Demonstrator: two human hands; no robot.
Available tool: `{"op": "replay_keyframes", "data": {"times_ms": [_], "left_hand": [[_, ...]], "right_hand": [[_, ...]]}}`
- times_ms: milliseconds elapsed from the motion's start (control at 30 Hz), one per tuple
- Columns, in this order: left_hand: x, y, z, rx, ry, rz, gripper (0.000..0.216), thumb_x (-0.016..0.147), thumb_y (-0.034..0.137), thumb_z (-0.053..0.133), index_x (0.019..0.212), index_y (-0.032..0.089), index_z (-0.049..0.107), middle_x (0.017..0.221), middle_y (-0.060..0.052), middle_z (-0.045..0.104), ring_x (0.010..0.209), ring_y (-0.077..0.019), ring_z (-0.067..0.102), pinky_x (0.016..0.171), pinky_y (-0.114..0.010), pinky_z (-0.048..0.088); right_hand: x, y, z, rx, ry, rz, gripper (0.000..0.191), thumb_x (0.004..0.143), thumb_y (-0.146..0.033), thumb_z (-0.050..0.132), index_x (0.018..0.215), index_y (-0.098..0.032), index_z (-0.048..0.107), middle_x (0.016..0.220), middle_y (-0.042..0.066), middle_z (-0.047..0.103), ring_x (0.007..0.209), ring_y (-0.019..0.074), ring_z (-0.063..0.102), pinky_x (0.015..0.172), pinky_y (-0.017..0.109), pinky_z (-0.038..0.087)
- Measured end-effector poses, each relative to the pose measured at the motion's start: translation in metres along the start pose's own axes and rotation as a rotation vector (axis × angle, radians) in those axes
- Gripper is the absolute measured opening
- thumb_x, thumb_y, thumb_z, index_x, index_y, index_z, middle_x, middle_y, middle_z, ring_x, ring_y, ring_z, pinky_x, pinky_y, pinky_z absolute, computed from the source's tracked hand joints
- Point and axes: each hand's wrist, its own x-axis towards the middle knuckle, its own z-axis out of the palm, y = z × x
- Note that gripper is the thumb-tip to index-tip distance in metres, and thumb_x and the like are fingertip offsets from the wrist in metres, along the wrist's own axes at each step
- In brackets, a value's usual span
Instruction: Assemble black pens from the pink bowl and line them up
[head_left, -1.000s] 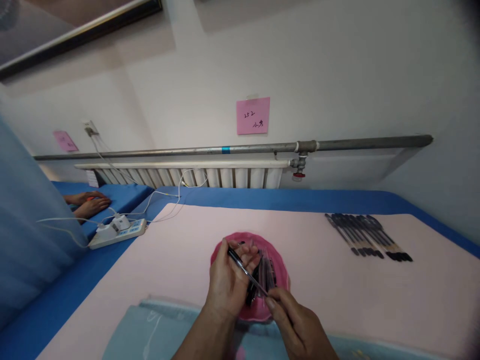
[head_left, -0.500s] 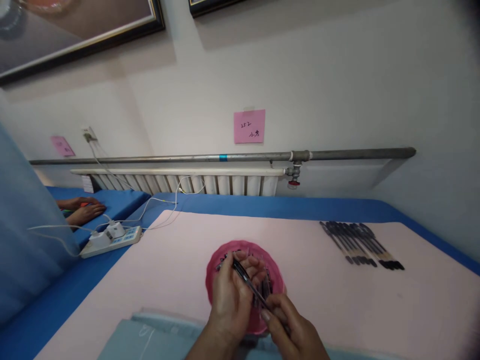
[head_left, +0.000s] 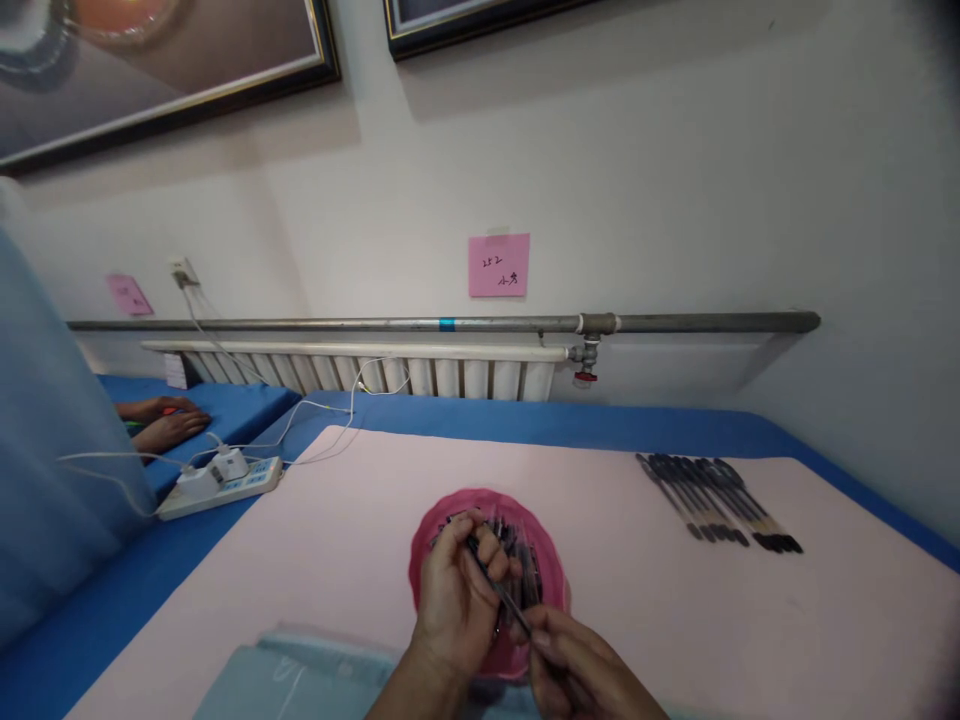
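My left hand [head_left: 457,600] is curled round the upper part of a thin black pen [head_left: 496,588], above a round pink dish [head_left: 431,530] that holds several more pens. My right hand [head_left: 581,670] pinches the lower end of the same pen, close to the bottom edge of the view. Both hands hover over the near side of the dish, on a pale pink mat [head_left: 360,520]. A row of several black pens [head_left: 716,495] lies side by side on the mat at the right.
A white power strip [head_left: 221,485] with plugs and cables sits on the blue table at the left. Another person's hands [head_left: 161,420] rest on a blue surface farther left. A radiator [head_left: 375,370], a pipe and a pink note [head_left: 498,265] line the wall behind.
The view has tilted up, so hands and dish sit lower in the picture. My left fingers have curled shut round the pen, and my right hand has slid closer to the left.
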Motion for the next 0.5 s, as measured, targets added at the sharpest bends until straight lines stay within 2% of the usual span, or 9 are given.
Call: {"op": "replay_keyframes", "data": {"times_ms": [67,200,333,500], "left_hand": [[0.0,-0.001,0.001,0.0,0.013,-0.026,0.014,0.079,0.026,0.052,0.071,0.015,0.056,0.044,0.008,0.038,0.037,-0.0055,0.034,0.051,-0.024,0.041],[-0.001,-0.005,0.003,0.112,0.035,0.002,0.028,0.076,0.042,0.057,0.071,0.015,0.056,0.053,0.002,0.052,0.048,-0.0098,0.048,0.056,-0.025,0.043],[0.001,-0.007,-0.007,0.508,0.105,0.228,0.043,0.076,0.056,0.049,0.062,0.016,0.057,0.053,0.0,0.054,0.049,-0.0116,0.048,0.054,-0.025,0.041],[0.003,-0.003,-0.018,0.908,0.165,0.401,0.042,0.076,0.056,0.048,0.053,0.022,0.053,0.052,-0.001,0.054,0.055,-0.016,0.05,0.058,-0.028,0.041]], "right_hand": [[0.003,0.002,0.0,0.012,-0.016,0.006,0.026,0.075,-0.046,0.055,0.079,-0.021,0.048,0.048,-0.011,0.039,0.031,-0.0002,0.018,0.035,0.014,0.009],[0.015,0.008,-0.005,0.017,-0.031,-0.019,0.035,0.069,-0.053,0.06,0.07,-0.02,0.047,0.047,-0.01,0.038,0.032,0.0002,0.022,0.035,0.015,0.011],[0.02,0.008,-0.009,0.004,-0.085,-0.01,0.041,0.062,-0.057,0.063,0.067,-0.02,0.046,0.046,-0.01,0.038,0.034,0.0016,0.026,0.035,0.015,0.012],[0.008,0.008,-0.005,-0.067,-0.021,-0.071,0.036,0.073,-0.056,0.055,0.072,-0.021,0.046,0.047,-0.011,0.034,0.033,0.0016,0.018,0.036,0.016,0.012]]}}
